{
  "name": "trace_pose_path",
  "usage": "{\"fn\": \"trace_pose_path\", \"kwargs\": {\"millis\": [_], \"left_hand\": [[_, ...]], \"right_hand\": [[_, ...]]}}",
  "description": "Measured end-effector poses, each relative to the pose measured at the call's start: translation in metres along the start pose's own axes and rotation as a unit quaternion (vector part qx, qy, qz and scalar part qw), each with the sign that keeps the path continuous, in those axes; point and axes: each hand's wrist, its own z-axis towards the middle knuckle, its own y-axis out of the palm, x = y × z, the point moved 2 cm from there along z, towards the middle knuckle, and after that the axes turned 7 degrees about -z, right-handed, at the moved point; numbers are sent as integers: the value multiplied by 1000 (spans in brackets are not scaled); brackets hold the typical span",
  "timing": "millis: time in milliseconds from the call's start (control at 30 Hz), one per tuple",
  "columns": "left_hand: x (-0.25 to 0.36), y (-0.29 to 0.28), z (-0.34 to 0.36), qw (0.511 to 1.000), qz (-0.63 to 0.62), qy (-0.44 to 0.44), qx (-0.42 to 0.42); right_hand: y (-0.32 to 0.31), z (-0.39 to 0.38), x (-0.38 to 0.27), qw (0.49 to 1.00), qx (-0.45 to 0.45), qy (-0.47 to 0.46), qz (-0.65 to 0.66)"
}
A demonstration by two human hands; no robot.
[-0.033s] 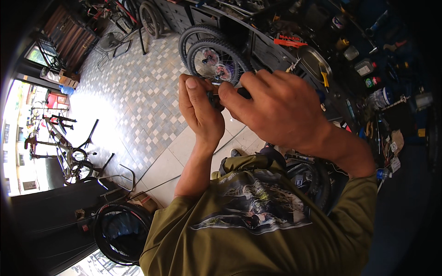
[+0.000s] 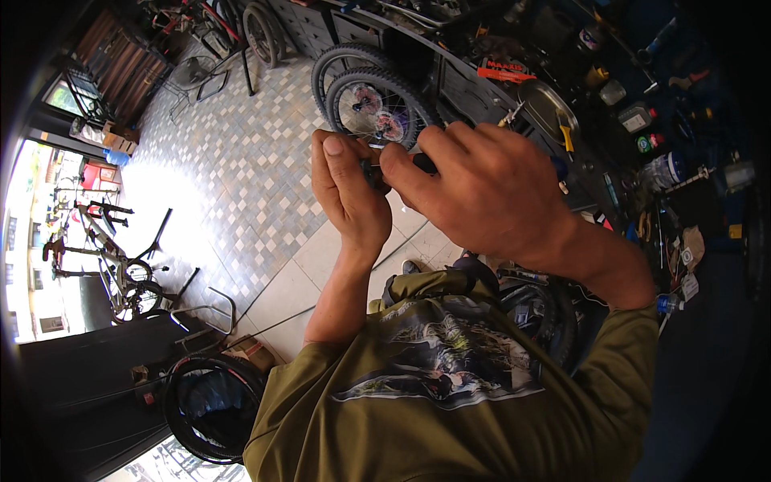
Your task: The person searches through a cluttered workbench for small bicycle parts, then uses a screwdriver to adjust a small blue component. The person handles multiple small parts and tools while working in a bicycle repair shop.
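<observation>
Both of my hands are raised in front of my chest, close together, fingertips almost meeting. My left hand is closed, its thumb pressed along the bent fingers around something small. Only a dark, greenish sliver of that piece shows beside the thumb, so its kind stays hidden. My right hand is curled, palm down, with thumb and forefinger pinched beside the left fingers. Out of its grip shows a short black piece, perhaps a handle; most of it is covered by the fingers.
Two bicycle wheels stand beyond my hands by the grey drawers. At the right, a cluttered workbench carries a round metal tray, a yellow-handled tool and bottles. A bicycle stands at the left; tyres lie lower left.
</observation>
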Motion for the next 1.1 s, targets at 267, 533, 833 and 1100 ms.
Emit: {"fn": "trace_pose_path", "kwargs": {"millis": [267, 533, 833, 1100], "left_hand": [[1, 0, -5, 999, 16, 29, 1], [-10, -3, -12, 999, 1, 48, 2], [-11, -1, -16, 998, 3, 64, -4], [-2, 5, -15, 992, -21, 117, -38]], "right_hand": [[-3, 2, -4, 999, -28, -20, -30], [-9, 1, -5, 991, -134, -10, -17], [-16, 2, 4, 969, -204, 44, 132], [-11, 2, 12, 914, -268, 111, 284]]}}
